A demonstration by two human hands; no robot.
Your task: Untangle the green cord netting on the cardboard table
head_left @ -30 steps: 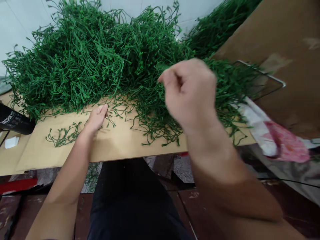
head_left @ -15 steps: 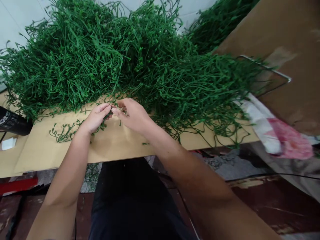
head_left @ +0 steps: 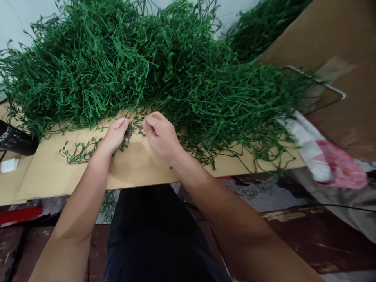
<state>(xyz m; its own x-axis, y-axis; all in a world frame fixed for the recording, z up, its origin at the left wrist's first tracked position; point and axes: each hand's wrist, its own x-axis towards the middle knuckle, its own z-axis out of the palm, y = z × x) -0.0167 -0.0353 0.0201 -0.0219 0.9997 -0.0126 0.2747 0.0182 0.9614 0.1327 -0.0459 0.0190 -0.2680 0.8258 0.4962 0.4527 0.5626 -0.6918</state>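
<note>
My left hand (head_left: 116,134) is closed around a few thin green stems (head_left: 125,145) that poke out below its fingers. Just to its right, my right hand (head_left: 161,134) pinches thumb and forefinger together at what looks like a thin green stem; the tips partly hide it. A small gap separates the two hands. Behind them rises a large tangled heap of green stems (head_left: 96,66) with small budded tips. A loose cluster of similar stems (head_left: 79,152) lies left of my left wrist on the cardboard sheet (head_left: 58,176).
At the left edge lies a black cylinder with white lettering (head_left: 17,139), near a white scrap (head_left: 9,165). On the right, a brown cardboard panel (head_left: 337,51) leans by a bent metal rod (head_left: 317,80) and a pink-and-white cloth (head_left: 337,164). A white wall (head_left: 26,17) stands behind.
My right hand has moved right, away from my left hand, opening a small gap between them. The left hand keeps its grip on the stems. The camera view has shifted slightly.
</note>
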